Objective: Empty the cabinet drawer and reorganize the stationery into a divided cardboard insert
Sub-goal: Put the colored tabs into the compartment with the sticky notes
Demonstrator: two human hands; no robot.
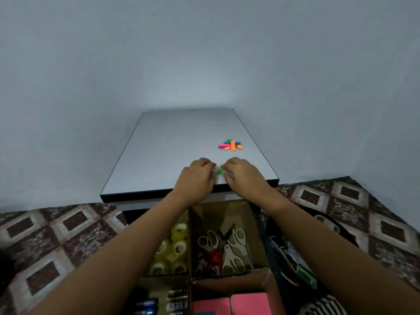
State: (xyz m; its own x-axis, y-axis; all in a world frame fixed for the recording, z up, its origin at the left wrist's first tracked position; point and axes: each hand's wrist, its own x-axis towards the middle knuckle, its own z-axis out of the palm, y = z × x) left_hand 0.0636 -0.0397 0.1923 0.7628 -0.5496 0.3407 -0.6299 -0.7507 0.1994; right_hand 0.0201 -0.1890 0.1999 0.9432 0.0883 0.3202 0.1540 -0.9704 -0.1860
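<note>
- Left hand [198, 176] rests on the grey surface [159, 151] near its front edge, fingers curled on a small pink piece [214, 165].
- Right hand [241, 176], just beside the left, has its fingers pinching a small green piece [220, 170].
- A pile of coloured strips [230, 145] lies beyond the hands.
- Insert [190, 242] below the surface: tape rolls [172, 248] left, scissors [223, 248] right.
</note>
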